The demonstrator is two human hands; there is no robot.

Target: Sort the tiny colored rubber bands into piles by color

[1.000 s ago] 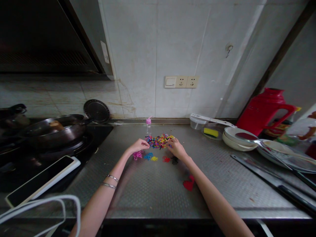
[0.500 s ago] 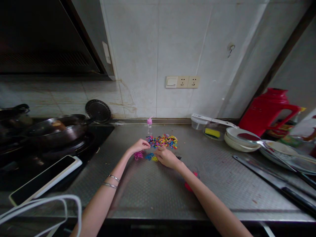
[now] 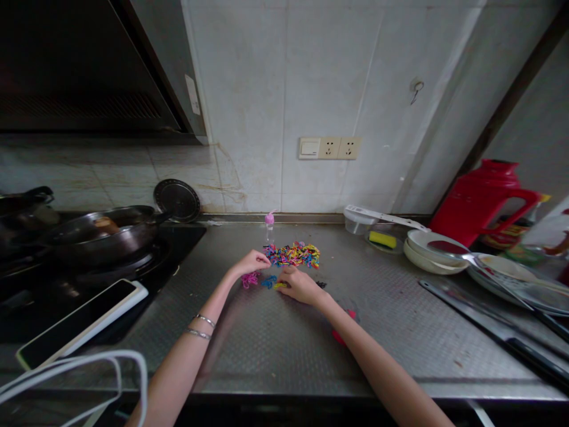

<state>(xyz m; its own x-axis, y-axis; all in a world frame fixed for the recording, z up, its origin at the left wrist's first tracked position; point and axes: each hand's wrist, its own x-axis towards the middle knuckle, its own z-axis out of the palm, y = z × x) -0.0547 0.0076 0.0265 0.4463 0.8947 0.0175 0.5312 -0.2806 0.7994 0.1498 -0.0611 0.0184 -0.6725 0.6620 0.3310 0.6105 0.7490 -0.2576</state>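
Observation:
A mixed heap of small colourful rubber bands lies on the steel counter. My left hand is closed in a pinch at the heap's left edge, just above a small pink pile of bands; whatever its fingertips hold is too small to make out. My right hand has its fingers curled and pressed down at a little yellow pile of bands, partly covering it. Between the hands sits a blue pile of bands. Black bands show beside my right wrist, and a red item is partly hidden under my right forearm.
Behind the heap stands a small clear bottle with a pink top. To the left are a phone-like device, a white cable and a pan on the stove. Bowls, a knife and a red thermos occupy the right.
My right hand has lowered slightly, bringing its fingertips down onto the yellow pile. My left hand stays pinched in the same place.

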